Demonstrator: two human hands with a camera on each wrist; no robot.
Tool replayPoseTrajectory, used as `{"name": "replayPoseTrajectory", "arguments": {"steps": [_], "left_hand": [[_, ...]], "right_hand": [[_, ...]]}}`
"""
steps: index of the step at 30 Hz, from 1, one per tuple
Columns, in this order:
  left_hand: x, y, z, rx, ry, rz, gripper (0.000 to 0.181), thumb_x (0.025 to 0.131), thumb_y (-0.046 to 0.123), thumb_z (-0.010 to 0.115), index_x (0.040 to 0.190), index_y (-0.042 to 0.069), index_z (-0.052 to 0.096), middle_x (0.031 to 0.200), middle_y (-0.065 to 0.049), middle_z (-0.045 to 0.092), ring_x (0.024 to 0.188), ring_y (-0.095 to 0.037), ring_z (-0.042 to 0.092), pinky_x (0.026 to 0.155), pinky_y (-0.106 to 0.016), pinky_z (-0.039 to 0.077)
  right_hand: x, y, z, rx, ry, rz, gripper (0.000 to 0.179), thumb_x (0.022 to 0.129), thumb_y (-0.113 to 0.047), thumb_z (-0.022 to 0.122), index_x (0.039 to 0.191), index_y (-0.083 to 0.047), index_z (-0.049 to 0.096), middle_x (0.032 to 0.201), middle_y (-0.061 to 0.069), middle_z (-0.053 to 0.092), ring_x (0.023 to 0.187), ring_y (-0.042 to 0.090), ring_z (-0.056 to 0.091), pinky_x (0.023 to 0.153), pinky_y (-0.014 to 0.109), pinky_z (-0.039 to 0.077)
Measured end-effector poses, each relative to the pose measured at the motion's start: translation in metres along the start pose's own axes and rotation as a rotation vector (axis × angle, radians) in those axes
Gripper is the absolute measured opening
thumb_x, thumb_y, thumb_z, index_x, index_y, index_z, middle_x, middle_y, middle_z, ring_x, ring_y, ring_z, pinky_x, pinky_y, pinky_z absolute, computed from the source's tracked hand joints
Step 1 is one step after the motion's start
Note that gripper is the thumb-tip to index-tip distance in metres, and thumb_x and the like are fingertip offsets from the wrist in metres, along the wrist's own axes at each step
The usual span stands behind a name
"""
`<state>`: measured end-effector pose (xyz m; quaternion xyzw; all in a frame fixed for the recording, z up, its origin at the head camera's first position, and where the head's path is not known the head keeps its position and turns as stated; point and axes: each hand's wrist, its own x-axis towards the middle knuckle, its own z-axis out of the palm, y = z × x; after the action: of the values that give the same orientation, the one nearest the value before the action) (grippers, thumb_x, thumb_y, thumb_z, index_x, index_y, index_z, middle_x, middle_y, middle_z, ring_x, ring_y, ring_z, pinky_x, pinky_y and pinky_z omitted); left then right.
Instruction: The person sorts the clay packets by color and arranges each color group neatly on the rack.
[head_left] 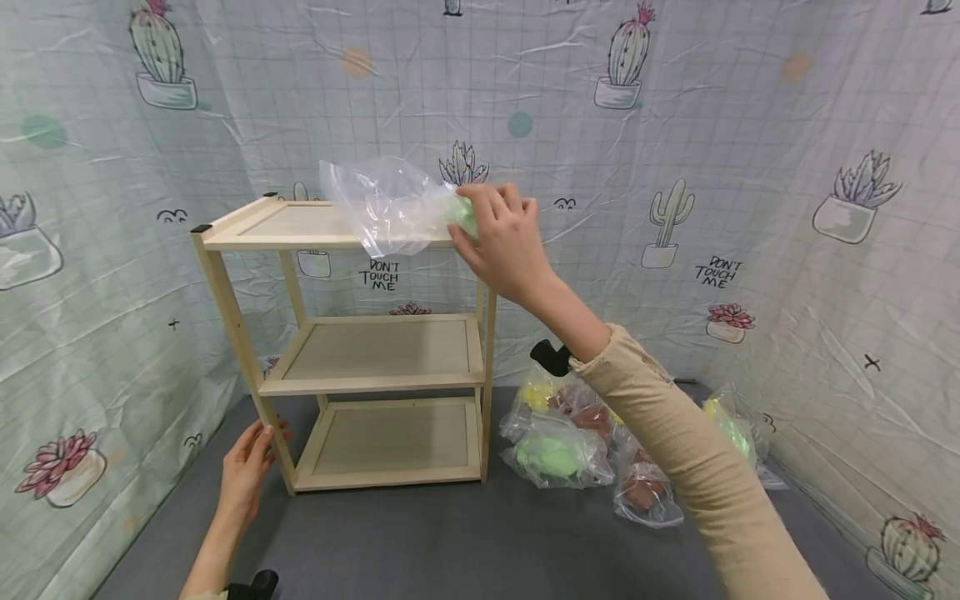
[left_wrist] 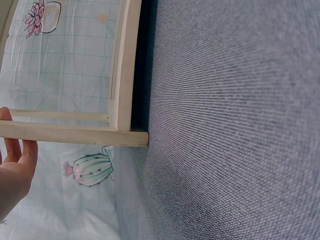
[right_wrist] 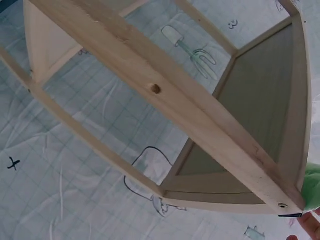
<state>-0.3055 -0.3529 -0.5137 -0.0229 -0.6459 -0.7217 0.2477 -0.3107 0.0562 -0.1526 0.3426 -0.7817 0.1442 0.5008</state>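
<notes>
A light wooden three-tier shelf [head_left: 375,387] stands on the grey cloth surface. Low on its front left leg [head_left: 238,325], my left hand [head_left: 246,467] grips the wood; the left wrist view shows fingers [left_wrist: 29,152] on both sides of that leg. Up at the right end of the top tier, my right hand [head_left: 508,242] holds a clear plastic bag [head_left: 390,208] by a soft green lump [head_left: 463,218] inside it. The bag's loose end spreads leftward over the top tier's front edge. In the right wrist view the green lump [right_wrist: 312,187] shows beside the top corner.
Right of the shelf lie several clear bags with green [head_left: 551,454], yellow and brown [head_left: 643,487] contents. Another bag with yellow and green [head_left: 731,429] lies farther right, partly behind the right sleeve [head_left: 690,442]. A cactus-print curtain [head_left: 750,100] surrounds the surface.
</notes>
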Motion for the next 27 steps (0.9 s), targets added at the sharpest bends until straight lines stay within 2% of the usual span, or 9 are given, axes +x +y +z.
{"name": "replayPoseTrajectory", "arguments": {"steps": [3,7,10,12,14,16,19,21,27], "left_hand": [[-0.001,-0.001,0.000,-0.010,-0.014,0.029,0.042,0.093,0.022,0.047,0.131,0.005,0.042,0.109,0.007,0.062,0.096,-0.004,0.060,0.076,-0.014,0.046],[-0.007,0.011,0.005,-0.062,-0.087,0.109,0.039,0.094,0.015,0.044,0.131,0.001,0.041,0.109,0.006,0.063,0.096,-0.004,0.061,0.075,-0.014,0.046],[-0.020,0.038,0.019,-0.057,-0.120,0.134,0.041,0.094,0.015,0.044,0.131,-0.003,0.039,0.107,0.010,0.063,0.095,-0.002,0.061,0.075,-0.014,0.045],[-0.030,0.056,0.030,-0.052,-0.102,0.132,0.041,0.094,0.016,0.045,0.129,-0.004,0.040,0.104,0.012,0.064,0.092,-0.001,0.061,0.074,-0.013,0.045],[-0.037,0.074,0.039,-0.031,-0.086,0.105,0.035,0.094,0.016,0.044,0.126,0.002,0.045,0.101,0.016,0.064,0.091,0.001,0.061,0.074,-0.012,0.044],[-0.040,0.082,0.044,-0.053,-0.068,0.089,0.027,0.094,0.012,0.043,0.120,0.008,0.051,0.099,0.015,0.064,0.089,0.001,0.061,0.074,-0.012,0.044],[-0.041,0.086,0.047,-0.049,-0.052,0.059,0.025,0.095,0.009,0.040,0.113,0.019,0.054,0.097,0.016,0.064,0.089,0.001,0.061,0.073,-0.013,0.044],[-0.040,0.085,0.046,-0.045,-0.051,0.050,0.025,0.095,0.009,0.041,0.112,0.019,0.055,0.097,0.016,0.064,0.088,0.001,0.061,0.073,-0.013,0.044],[-0.039,0.079,0.044,-0.027,-0.060,0.077,0.030,0.094,0.016,0.044,0.123,0.007,0.049,0.100,0.015,0.064,0.089,0.002,0.060,0.073,-0.012,0.044]], "right_hand": [[-0.007,0.003,-0.001,0.015,0.035,-0.054,0.037,0.088,-0.025,0.051,0.121,-0.008,0.050,0.112,0.012,0.050,0.101,0.023,0.048,0.078,0.042,0.030],[-0.015,0.006,-0.003,0.026,0.042,-0.095,0.042,0.088,-0.020,0.050,0.127,-0.007,0.046,0.111,0.013,0.049,0.100,0.024,0.049,0.082,0.045,0.030],[-0.020,0.007,-0.005,0.001,0.032,-0.117,0.041,0.089,-0.019,0.046,0.127,-0.004,0.043,0.113,0.013,0.052,0.102,0.025,0.049,0.083,0.047,0.029],[-0.023,0.007,-0.005,-0.025,0.028,-0.130,0.038,0.089,-0.018,0.045,0.124,-0.003,0.044,0.114,0.013,0.053,0.105,0.026,0.048,0.084,0.047,0.028],[-0.024,0.006,-0.004,-0.057,0.025,-0.140,0.037,0.088,-0.017,0.046,0.122,-0.004,0.045,0.114,0.011,0.054,0.108,0.026,0.047,0.085,0.048,0.027],[-0.025,0.004,-0.003,-0.084,0.004,-0.153,0.039,0.085,-0.016,0.048,0.123,-0.005,0.045,0.115,0.010,0.054,0.108,0.026,0.046,0.087,0.050,0.025],[-0.025,0.001,-0.001,-0.106,-0.040,-0.175,0.046,0.082,-0.014,0.052,0.126,-0.007,0.045,0.118,0.007,0.054,0.110,0.024,0.046,0.089,0.052,0.021],[-0.023,-0.001,0.001,-0.108,-0.075,-0.181,0.049,0.081,-0.015,0.053,0.128,-0.008,0.043,0.120,0.006,0.052,0.111,0.022,0.045,0.090,0.052,0.019],[-0.014,-0.011,0.006,-0.127,-0.189,-0.172,0.056,0.082,-0.024,0.052,0.134,-0.012,0.036,0.125,0.003,0.048,0.115,0.019,0.041,0.089,0.049,0.020]]}}
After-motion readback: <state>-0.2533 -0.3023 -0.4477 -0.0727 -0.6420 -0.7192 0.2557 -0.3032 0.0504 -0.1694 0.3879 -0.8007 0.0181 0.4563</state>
